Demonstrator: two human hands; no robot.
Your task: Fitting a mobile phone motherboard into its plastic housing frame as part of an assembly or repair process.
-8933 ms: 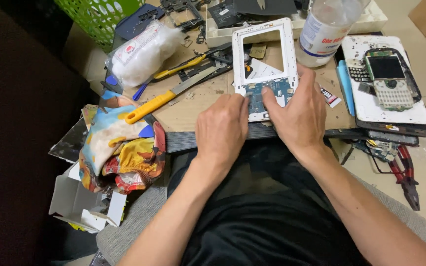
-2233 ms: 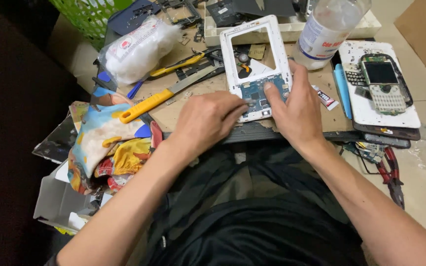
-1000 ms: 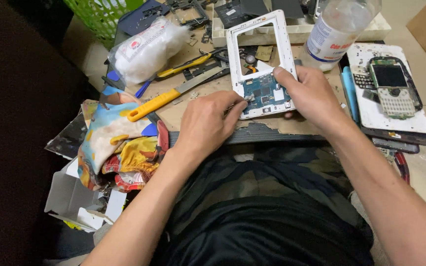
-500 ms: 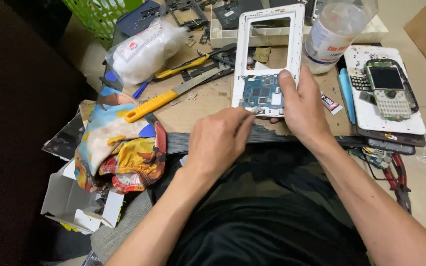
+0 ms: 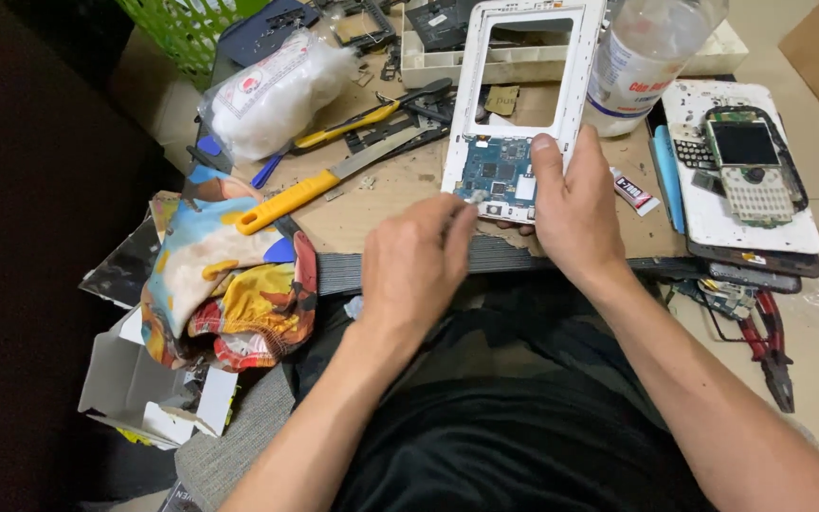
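At the far left, a colourful cloth (image 5: pixel 225 294) hangs over the edge of the worktop (image 5: pixel 381 204), above an open white cardboard box (image 5: pixel 144 389). Further in, a yellow-handled knife (image 5: pixel 319 185) lies flat on the worktop, with a clear plastic bag (image 5: pixel 272 90) of white material behind it and yellow-handled pliers (image 5: pixel 372 109) just beside the bag. The left hand (image 5: pixel 414 270) hovers at the near edge of the worktop, fingers (image 5: pixel 452 218) curled loosely with the tips drawn together; whether they pinch anything cannot be told. The white phone frame (image 5: pixel 523 104) rests tilted on the worktop, its circuit board (image 5: pixel 500 171) exposed at the lower end. The right hand (image 5: pixel 575 204) holds the frame's lower right edge, thumb pressed on the board side, fingers closed behind. A plastic bottle (image 5: pixel 642 62) stands behind the frame. At the right lies a small glue tube (image 5: pixel 632 190), then a keypad phone (image 5: pixel 751 161) on a white panel (image 5: pixel 713 213), and red-handled pliers (image 5: pixel 770 346) below.
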